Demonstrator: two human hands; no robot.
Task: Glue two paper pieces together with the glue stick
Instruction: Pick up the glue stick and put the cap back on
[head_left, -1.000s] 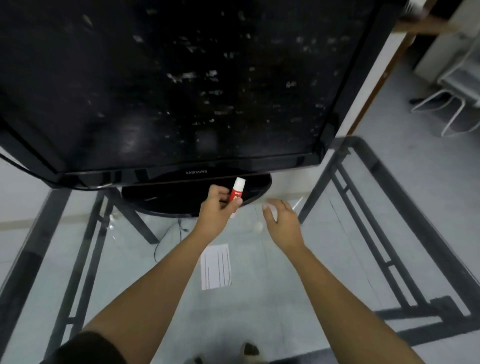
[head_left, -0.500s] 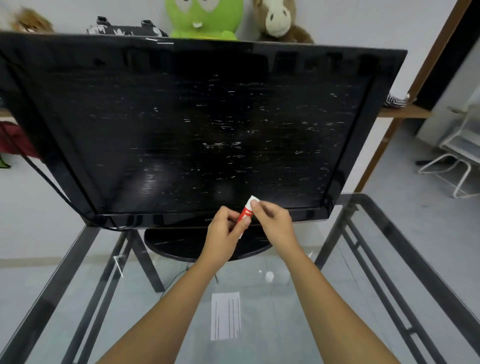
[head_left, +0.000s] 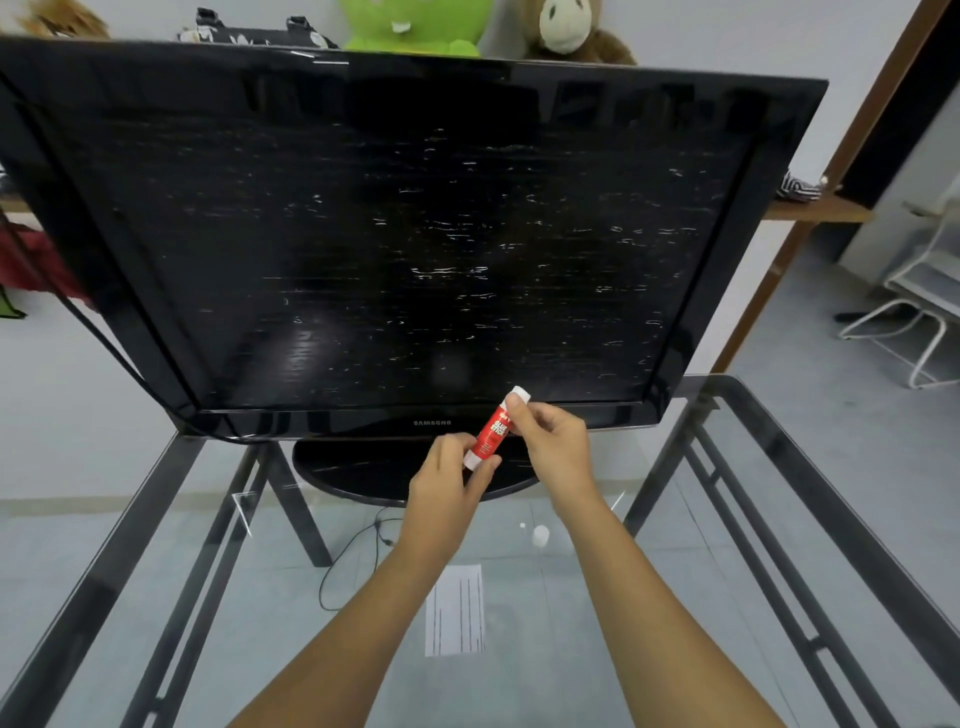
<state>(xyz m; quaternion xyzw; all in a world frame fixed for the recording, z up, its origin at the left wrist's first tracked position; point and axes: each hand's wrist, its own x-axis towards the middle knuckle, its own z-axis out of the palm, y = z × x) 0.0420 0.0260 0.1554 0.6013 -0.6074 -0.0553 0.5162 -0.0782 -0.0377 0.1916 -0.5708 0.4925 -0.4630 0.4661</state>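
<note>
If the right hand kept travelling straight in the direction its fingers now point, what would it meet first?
Probably the television: the right hand, gripping the glue stick cap, points up and away toward the screen's lower bezel, though depth is unclear.

we are facing a black television (head_left: 405, 234) standing on a glass table (head_left: 779, 519), its screen streaked with marks. a green plush toy (head_left: 415, 23) and a brown plush toy (head_left: 571, 31) are peeking over its top edge.

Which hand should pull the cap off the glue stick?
The right hand, probably. Its fingertips already pinch the white cap end of the glue stick, while the left hand grips the bottom end and can keep it steady. The lined paper lies on the glass table below.
</note>
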